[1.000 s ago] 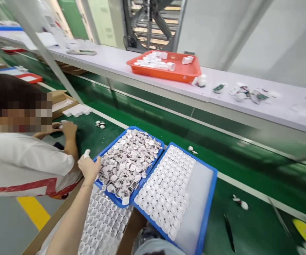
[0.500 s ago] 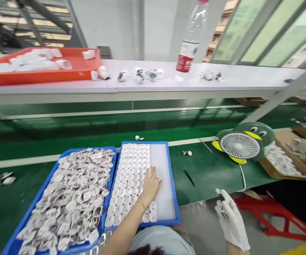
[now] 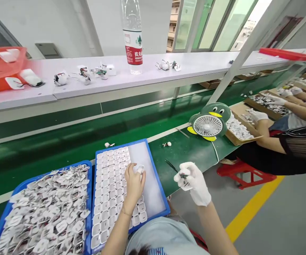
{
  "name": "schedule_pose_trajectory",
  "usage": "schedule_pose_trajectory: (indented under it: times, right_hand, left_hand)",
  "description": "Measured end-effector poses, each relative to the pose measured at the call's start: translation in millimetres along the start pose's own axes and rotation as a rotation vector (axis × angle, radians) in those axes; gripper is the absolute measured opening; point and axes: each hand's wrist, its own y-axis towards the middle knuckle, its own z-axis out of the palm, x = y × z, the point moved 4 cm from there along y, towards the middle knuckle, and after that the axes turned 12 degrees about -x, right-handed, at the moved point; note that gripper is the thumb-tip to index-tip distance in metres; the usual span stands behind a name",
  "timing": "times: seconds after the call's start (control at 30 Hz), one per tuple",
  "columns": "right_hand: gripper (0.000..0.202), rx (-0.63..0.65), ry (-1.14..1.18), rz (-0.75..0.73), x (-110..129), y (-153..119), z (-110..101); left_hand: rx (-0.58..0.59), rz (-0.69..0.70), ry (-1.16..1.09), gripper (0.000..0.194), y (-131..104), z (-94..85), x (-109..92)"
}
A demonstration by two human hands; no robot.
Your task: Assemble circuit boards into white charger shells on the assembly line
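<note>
My bare left hand [image 3: 134,184] is closed on a small white square plastic housing [image 3: 140,169], held over a blue-rimmed tray [image 3: 156,180]. Rows of similar open white housings [image 3: 111,187] fill that tray's left side. In a white glove, my right hand [image 3: 196,184] grips a small circuit board assembly [image 3: 184,175] with white parts and dark wires, just past the bench's front edge. To the left, a second blue tray [image 3: 89,198] is heaped with white wired pieces [image 3: 49,209]. Dark tweezers [image 3: 171,164] lie near my right hand, partly hidden behind it.
A penguin-shaped fan [image 3: 208,124] stands on the green bench, its cable hanging at the edge. Loose wired parts [image 3: 167,144] lie nearby. A water bottle [image 3: 133,42] and an orange tray [image 3: 4,71] are on the shelf. Co-workers with boxes [image 3: 238,140] sit at right.
My view has turned right. My left hand has lifted a white housing from the rows. My right hand has come inward and up, still gripping the circuit board assembly.
</note>
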Motion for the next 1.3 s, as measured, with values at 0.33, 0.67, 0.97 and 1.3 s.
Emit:
schedule_pose_trajectory:
  times: [0.33,0.67,0.97,1.3]
  right_hand:
    - [0.048,0.004,0.108,0.234,-21,-22,36]
    - [0.053,-0.042,0.005,0.148,-13,-35,32]
    - [0.040,-0.077,0.074,0.159,-18,-52,34]
    - [0.047,0.077,-0.179,0.020,-19,-65,39]
  left_hand:
    - [0.007,-0.269,-0.548,0.052,-36,-65.1,-87]
    - [0.079,-0.331,-0.675,0.047,-47,-73.2,-86]
    - [0.118,-0.768,-0.900,0.033,-58,-38.3,-46]
    - [0.275,-0.350,-0.719,0.056,-76,-69.2,-62]
